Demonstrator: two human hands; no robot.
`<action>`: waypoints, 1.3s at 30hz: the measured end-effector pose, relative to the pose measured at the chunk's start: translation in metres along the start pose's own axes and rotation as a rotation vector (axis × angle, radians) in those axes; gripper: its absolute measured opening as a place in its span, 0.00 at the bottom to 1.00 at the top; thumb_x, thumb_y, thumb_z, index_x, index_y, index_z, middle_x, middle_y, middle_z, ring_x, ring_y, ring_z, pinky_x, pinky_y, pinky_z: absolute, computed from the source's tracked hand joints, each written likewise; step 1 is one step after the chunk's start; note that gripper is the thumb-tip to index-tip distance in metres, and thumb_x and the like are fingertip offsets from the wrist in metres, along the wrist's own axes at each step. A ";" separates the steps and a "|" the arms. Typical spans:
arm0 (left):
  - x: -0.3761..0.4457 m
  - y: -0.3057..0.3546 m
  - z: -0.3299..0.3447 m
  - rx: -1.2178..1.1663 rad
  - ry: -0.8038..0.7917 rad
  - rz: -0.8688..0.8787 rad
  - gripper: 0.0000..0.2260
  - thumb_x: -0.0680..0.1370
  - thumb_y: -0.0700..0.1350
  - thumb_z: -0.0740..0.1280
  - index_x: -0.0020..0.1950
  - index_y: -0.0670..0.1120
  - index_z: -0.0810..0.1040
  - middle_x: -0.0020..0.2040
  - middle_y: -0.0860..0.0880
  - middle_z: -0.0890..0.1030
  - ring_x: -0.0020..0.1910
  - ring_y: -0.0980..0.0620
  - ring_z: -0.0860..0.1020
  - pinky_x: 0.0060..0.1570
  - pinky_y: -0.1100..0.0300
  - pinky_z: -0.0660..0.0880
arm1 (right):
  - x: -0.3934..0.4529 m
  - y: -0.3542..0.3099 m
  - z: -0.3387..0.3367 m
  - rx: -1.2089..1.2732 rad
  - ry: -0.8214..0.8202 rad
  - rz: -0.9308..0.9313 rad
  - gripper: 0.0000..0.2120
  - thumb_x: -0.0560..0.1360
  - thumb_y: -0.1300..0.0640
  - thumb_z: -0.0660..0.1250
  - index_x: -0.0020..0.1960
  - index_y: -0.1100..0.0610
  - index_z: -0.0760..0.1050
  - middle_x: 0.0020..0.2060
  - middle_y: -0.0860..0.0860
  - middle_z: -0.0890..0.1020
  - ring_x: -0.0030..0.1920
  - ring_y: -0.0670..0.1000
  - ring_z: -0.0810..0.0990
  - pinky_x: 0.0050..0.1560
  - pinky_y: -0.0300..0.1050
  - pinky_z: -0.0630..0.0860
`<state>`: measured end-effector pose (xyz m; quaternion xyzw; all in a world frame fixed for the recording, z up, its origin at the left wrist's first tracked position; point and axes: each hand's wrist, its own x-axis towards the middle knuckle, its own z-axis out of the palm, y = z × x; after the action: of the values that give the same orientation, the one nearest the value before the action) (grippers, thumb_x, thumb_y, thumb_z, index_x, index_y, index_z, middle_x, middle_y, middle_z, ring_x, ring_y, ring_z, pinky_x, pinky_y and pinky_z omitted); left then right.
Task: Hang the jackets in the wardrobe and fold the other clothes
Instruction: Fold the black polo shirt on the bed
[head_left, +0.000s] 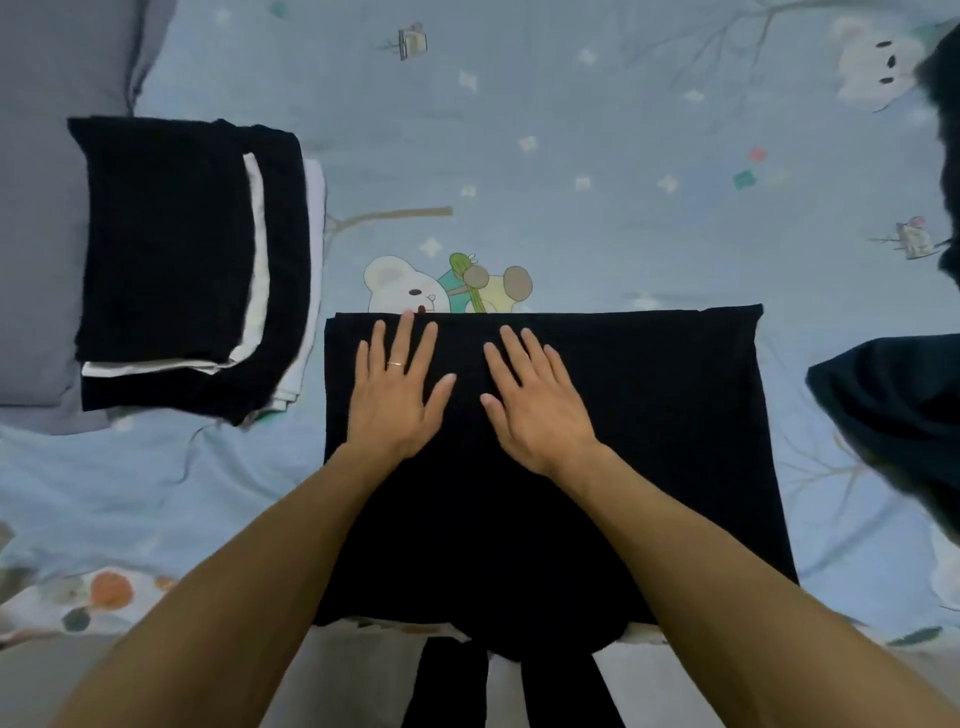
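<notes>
We have the black garment (597, 441) spread flat on the light blue bedsheet (597, 171), squared into a broad rectangle whose near edge hangs over the side of the bed toward us. Our left hand (397, 395) lies palm down on its upper left part, fingers straight and spread wide, the tips reaching almost to the far edge of the cloth; a thin ring (395, 364) sits on one finger. Our right hand (535, 410) lies flat just beside it, fingers also straight and a little fanned, pressing on the cloth and curled round nothing. The two hands are near each other but apart. To the left, well clear of the garment, we see a stack of folded clothes (176, 260), black on top with white layers showing at its right and near edges; it partly rests on a grey pillow (41, 234). Just beyond the garment's far edge the sheet shows a printed white bear (400, 286) and a green cactus figure (465, 275), their lower parts covered by the cloth. At the right edge a dark heap of clothing (893, 410) lies on the sheet, apart from the garment, and more dark fabric (945, 156) fills the upper right corner; what either piece is we cannot tell.
</notes>
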<state>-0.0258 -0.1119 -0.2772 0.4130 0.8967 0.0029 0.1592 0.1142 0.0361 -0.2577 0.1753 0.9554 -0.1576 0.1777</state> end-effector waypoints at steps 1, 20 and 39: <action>0.002 -0.010 0.004 -0.007 0.028 -0.027 0.31 0.81 0.64 0.43 0.81 0.52 0.48 0.81 0.45 0.45 0.80 0.42 0.44 0.77 0.44 0.43 | 0.000 0.001 0.008 -0.013 0.010 0.022 0.30 0.83 0.41 0.42 0.81 0.54 0.42 0.80 0.54 0.43 0.79 0.56 0.39 0.76 0.53 0.38; 0.011 0.090 0.021 -0.009 0.013 0.120 0.31 0.81 0.60 0.44 0.81 0.46 0.48 0.81 0.42 0.47 0.79 0.39 0.46 0.75 0.38 0.42 | -0.030 0.094 0.006 -0.101 0.090 0.234 0.33 0.82 0.40 0.42 0.81 0.58 0.46 0.80 0.56 0.47 0.80 0.55 0.43 0.78 0.54 0.40; 0.046 0.256 -0.021 0.310 -0.156 0.783 0.30 0.78 0.40 0.63 0.79 0.49 0.58 0.80 0.44 0.57 0.55 0.45 0.76 0.50 0.54 0.70 | -0.153 0.189 0.012 0.964 0.379 0.716 0.11 0.78 0.51 0.66 0.56 0.57 0.77 0.46 0.50 0.81 0.49 0.52 0.79 0.53 0.48 0.76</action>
<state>0.1292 0.0937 -0.2351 0.7401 0.6475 -0.1030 0.1496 0.3252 0.1569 -0.2533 0.5698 0.6738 -0.4676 -0.0521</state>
